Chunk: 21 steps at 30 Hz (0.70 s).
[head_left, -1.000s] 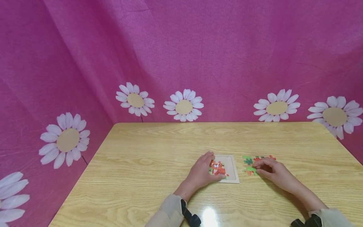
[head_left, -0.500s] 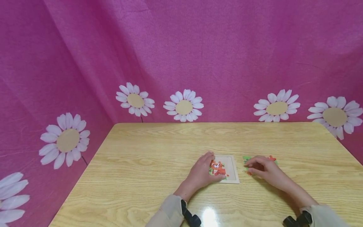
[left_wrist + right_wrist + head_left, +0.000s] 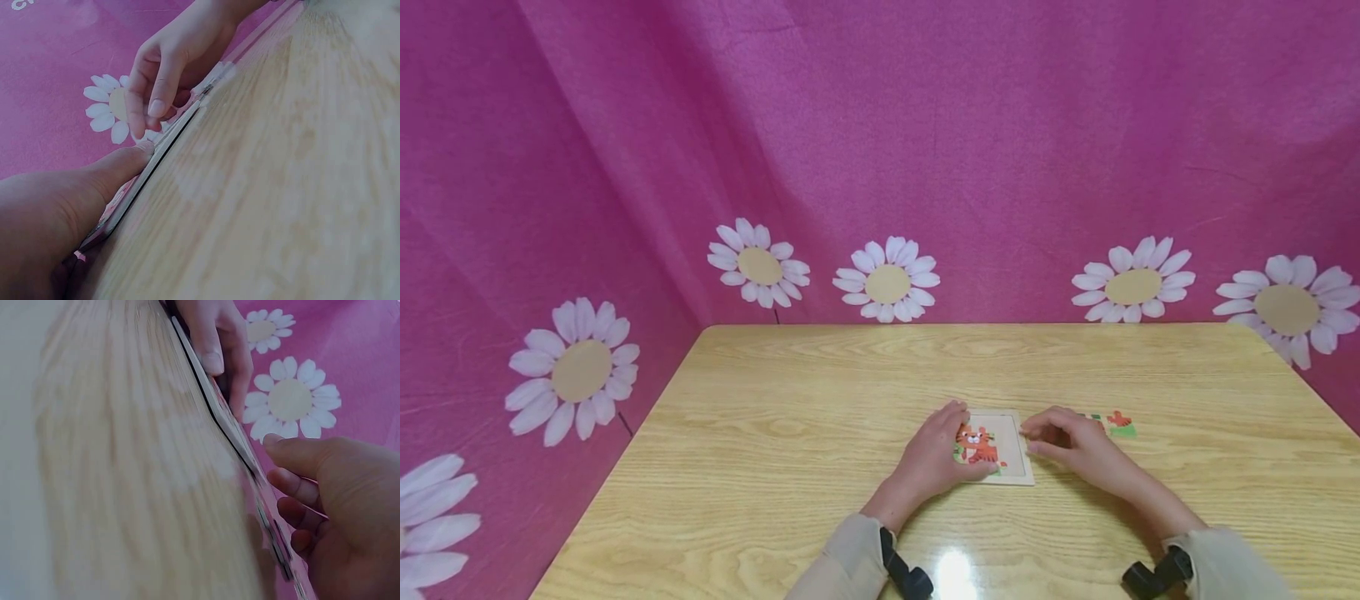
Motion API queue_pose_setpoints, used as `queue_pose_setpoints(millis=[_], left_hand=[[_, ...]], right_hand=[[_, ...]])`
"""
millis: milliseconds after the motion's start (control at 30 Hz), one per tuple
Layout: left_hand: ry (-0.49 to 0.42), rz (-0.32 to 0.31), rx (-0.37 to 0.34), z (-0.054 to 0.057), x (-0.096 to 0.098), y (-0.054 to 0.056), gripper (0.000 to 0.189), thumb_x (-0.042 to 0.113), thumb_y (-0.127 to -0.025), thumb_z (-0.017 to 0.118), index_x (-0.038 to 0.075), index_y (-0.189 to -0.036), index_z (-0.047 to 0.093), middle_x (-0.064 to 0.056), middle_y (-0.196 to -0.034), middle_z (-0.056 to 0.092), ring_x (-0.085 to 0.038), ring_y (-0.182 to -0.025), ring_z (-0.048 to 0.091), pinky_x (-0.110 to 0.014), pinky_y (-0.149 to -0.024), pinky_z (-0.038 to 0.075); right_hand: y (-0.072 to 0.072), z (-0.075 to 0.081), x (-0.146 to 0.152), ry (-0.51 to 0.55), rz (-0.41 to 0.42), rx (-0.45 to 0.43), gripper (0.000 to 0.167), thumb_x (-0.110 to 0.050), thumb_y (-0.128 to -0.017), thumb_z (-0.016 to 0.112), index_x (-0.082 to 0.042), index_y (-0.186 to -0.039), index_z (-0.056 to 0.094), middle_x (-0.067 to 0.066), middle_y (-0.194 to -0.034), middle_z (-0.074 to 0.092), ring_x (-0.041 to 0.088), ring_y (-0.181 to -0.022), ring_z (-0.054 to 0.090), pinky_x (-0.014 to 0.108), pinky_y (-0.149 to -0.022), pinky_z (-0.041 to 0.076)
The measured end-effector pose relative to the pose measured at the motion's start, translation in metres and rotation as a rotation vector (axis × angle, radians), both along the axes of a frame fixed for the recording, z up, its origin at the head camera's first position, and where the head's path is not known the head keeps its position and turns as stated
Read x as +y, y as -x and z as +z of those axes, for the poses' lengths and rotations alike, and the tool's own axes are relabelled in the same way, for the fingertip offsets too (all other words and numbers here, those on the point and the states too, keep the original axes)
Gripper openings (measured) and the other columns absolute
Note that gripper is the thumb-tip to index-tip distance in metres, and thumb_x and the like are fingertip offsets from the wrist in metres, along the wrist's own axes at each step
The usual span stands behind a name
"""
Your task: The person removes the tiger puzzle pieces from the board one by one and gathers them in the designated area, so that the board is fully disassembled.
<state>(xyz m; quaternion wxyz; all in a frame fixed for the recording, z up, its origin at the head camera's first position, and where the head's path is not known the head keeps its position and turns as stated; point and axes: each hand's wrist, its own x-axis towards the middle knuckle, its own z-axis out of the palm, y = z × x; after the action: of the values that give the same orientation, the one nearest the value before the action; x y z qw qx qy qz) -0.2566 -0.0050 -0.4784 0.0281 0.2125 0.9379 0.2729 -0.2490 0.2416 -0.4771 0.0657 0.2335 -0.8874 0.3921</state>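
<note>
A square wooden jigsaw puzzle tray lies on the table, partly filled with pieces showing an orange tiger. My left hand grips the tray from its left side, thumb on the near edge and fingers at the far edge, covering the left part. My right hand is just off the tray's right edge, thumb and index finger brought towards each other. Whether a piece sits between those fingertips cannot be made out. Loose puzzle pieces lie behind and right of this hand, which hides others.
The light wood table reaches back to a pink curtain printed with white daisies. Another curtain section hangs along the left side. Black wrist cameras are strapped on over the beige sleeves.
From over the loose pieces, my right hand has moved left to the tray's right edge, uncovering pieces on the right. My left hand and the tray have stayed put.
</note>
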Motion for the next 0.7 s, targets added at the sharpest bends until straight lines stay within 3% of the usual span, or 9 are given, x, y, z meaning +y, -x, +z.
queue_pose_setpoints(millis=[267, 467, 700], left_hand=[[0.009, 0.000, 0.012, -0.001, 0.000, 0.002, 0.083, 0.056, -0.080, 0.073, 0.010, -0.144, 0.047, -0.001, -0.157, 0.038, -0.018, -0.146, 0.035, -0.036, -0.119, 0.036], [0.007, -0.003, 0.019, -0.002, 0.001, 0.002, 0.084, 0.056, -0.080, 0.073, 0.010, -0.144, 0.047, -0.001, -0.157, 0.039, -0.018, -0.146, 0.035, -0.035, -0.118, 0.037], [0.005, -0.013, 0.023, -0.001, -0.001, 0.000, 0.083, 0.056, -0.080, 0.073, 0.008, -0.143, 0.048, -0.002, -0.157, 0.039, -0.018, -0.147, 0.034, -0.035, -0.119, 0.036]], right_hand=[[0.005, 0.002, -0.014, -0.044, 0.010, -0.056, 0.020, -0.020, -0.089, 0.071, -0.017, -0.109, 0.069, -0.002, -0.105, 0.068, 0.001, -0.092, 0.055, 0.019, -0.080, 0.048], [0.006, 0.004, -0.024, -0.038, 0.037, -0.026, 0.019, -0.017, -0.089, 0.071, -0.014, -0.107, 0.069, -0.003, -0.099, 0.066, 0.003, -0.086, 0.052, 0.019, -0.073, 0.046], [0.010, 0.005, -0.035, -0.074, 0.045, -0.025, 0.018, -0.017, -0.088, 0.072, -0.013, -0.105, 0.069, -0.002, -0.101, 0.066, 0.005, -0.089, 0.051, 0.019, -0.074, 0.045]])
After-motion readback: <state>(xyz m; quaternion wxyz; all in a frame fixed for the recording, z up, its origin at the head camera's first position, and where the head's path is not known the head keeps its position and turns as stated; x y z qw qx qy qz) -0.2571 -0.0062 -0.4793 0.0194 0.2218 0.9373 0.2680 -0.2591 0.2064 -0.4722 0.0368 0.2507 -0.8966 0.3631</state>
